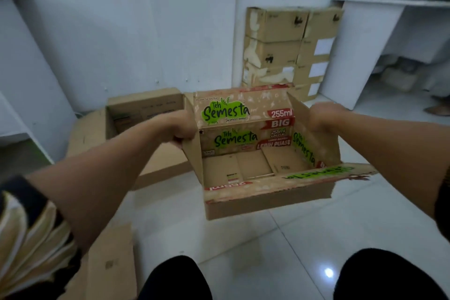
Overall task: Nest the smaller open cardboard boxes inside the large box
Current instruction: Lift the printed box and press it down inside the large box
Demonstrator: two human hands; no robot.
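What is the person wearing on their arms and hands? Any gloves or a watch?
No gloves: the left hand and the right hand are bare, and so are both forearms. No watch or ring shows. Near the left elbow there is a short sleeve with cream and tan stripes and a dark cuff. At the right edge of the view, a dark sleeve edge shows, too cut off to tell more.
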